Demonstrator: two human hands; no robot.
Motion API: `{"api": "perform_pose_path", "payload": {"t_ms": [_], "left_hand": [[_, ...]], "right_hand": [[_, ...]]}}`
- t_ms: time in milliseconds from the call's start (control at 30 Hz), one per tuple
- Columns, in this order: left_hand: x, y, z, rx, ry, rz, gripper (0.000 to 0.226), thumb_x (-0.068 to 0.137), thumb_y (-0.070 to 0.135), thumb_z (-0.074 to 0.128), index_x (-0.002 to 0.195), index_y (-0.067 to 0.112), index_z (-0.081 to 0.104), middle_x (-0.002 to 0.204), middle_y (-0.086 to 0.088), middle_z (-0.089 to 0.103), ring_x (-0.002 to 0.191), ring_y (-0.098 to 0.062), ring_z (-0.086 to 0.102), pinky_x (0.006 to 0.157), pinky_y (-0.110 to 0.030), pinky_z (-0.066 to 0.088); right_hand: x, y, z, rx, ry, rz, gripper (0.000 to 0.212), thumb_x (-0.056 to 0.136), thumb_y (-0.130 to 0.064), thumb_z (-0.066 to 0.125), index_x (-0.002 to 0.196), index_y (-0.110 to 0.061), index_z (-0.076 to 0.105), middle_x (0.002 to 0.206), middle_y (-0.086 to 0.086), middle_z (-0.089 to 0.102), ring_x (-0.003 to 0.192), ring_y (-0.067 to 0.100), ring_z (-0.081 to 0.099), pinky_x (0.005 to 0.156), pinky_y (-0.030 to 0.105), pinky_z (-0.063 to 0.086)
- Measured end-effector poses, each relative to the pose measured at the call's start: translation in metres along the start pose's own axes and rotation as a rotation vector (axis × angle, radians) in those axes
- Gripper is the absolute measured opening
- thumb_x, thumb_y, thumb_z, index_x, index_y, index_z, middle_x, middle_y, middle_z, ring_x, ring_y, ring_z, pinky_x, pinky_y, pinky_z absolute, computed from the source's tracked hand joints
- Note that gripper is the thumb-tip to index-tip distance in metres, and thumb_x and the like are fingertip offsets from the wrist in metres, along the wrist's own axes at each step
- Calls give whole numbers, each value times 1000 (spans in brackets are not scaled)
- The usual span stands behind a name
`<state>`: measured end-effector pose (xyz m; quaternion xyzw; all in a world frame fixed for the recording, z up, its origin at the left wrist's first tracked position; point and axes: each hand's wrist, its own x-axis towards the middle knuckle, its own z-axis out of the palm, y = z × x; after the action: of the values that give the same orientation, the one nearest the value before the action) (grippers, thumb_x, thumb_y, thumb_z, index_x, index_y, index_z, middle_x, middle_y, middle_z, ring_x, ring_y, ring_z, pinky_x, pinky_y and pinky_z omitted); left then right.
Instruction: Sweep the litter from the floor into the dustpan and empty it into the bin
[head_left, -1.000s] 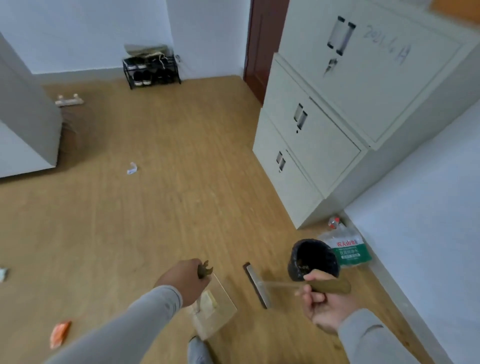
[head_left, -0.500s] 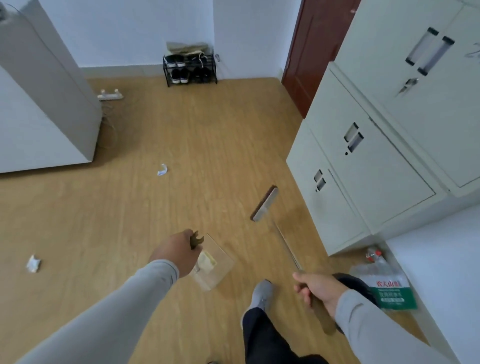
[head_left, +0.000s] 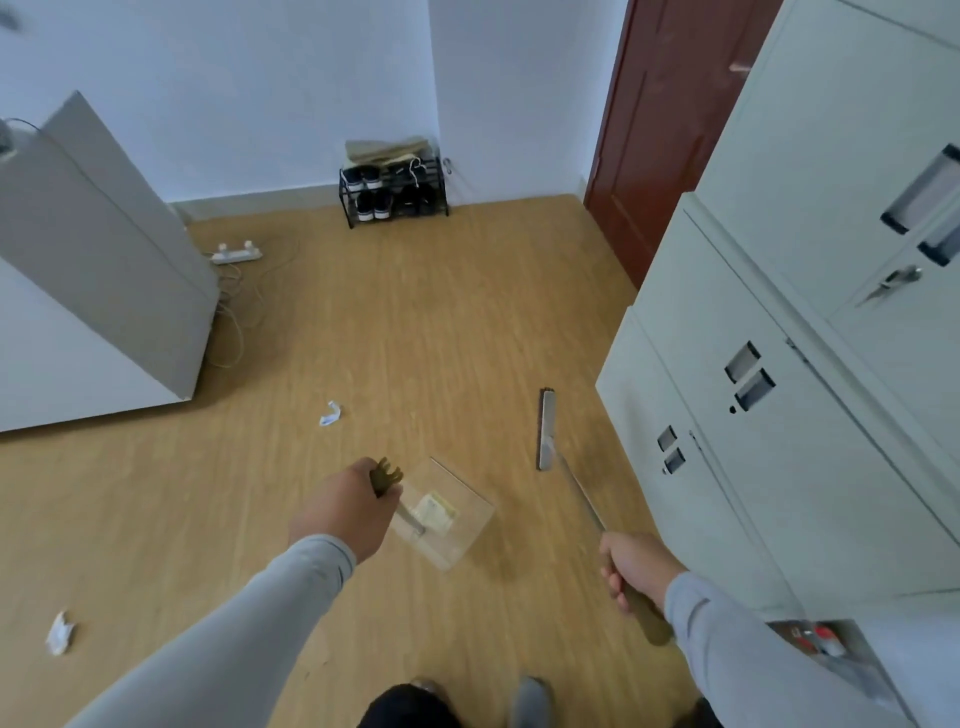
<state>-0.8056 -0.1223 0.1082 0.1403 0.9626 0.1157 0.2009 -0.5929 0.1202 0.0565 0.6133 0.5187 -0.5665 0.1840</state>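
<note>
- My left hand (head_left: 345, 512) grips the dustpan (head_left: 447, 514) by its olive handle, fingers curled round it. I hold the pan off the floor and roughly level, which I judge keeps its load from sliding out.
- One yellowish scrap (head_left: 435, 512) lies inside the clear pan.
- My right hand (head_left: 631, 566) grips the broom (head_left: 569, 478) near the top of its handle. The shaft runs forward and down, and the head sits low, at or just above the floor; I cannot tell which. It is well right of the litter, so no sweeping is under way.
- Litter left on the floor (head_left: 415, 322): a white-and-blue scrap (head_left: 330, 414) ahead and left of the pan, and a crumpled white piece (head_left: 60, 631) near me at far left. Both lie apart from pan and broom.
- Judgement: collecting is partly done. The nearer target is the white-and-blue scrap; pan must go down beside it and broom must cross from the right.
- The bin is not in view.
- Surroundings: a cabinet (head_left: 769, 415) stands close on the right, limiting the broom's swing that side. A white unit (head_left: 98, 270) stands far left, with a power strip (head_left: 236, 253) and loose cables beside it. A shoe rack (head_left: 395, 192) sits against the far wall, and a brown door (head_left: 670, 119) is at far right.
- Obstruction: none lies between me and either scrap. The cables are a snag risk only if I sweep far left.
</note>
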Motion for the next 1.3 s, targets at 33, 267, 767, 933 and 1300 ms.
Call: {"api": "perform_pose_path", "payload": {"t_ms": [33, 267, 767, 933, 1300], "left_hand": [[14, 7, -5, 1, 12, 2, 21, 95, 49, 52, 91, 29, 56, 74, 6, 66, 62, -18, 65, 58, -31, 56], [135, 42, -31, -32, 44, 31, 22, 96, 51, 51, 92, 30, 57, 71, 9, 63, 58, -12, 60, 50, -25, 45], [397, 90, -113, -142, -3, 45, 21, 97, 49, 51, 99, 29, 59, 73, 8, 65, 63, -15, 64, 59, -31, 56], [485, 135, -123, -128, 16, 8, 20, 97, 48, 52, 97, 29, 57, 73, 7, 64, 63, -15, 62, 55, -29, 51], [648, 253, -148, -61, 52, -31, 23, 96, 51, 54, 98, 29, 58, 72, 8, 64, 64, -16, 63, 60, -32, 57]], "right_hand": [[4, -18, -1, -1, 0, -10, 25, 90, -9, 50, 65, -6, 54, 46, 5, 49, 35, 16, 40, 42, 21, 37], [42, -154, 5, -59, 33, -91, 26, 90, -3, 50, 65, -4, 56, 46, 7, 51, 36, 17, 44, 40, 21, 39], [128, -436, 40, -124, 51, -132, 25, 85, -5, 53, 60, -4, 56, 47, 9, 51, 36, 18, 41, 42, 21, 37], [191, -526, 22, -182, 30, -117, 26, 84, -5, 54, 58, -4, 57, 49, 10, 53, 37, 19, 43, 43, 23, 40], [305, -698, -51, -227, 21, -84, 25, 79, -7, 57, 55, -4, 60, 45, 8, 55, 36, 21, 46, 46, 27, 42]]}}
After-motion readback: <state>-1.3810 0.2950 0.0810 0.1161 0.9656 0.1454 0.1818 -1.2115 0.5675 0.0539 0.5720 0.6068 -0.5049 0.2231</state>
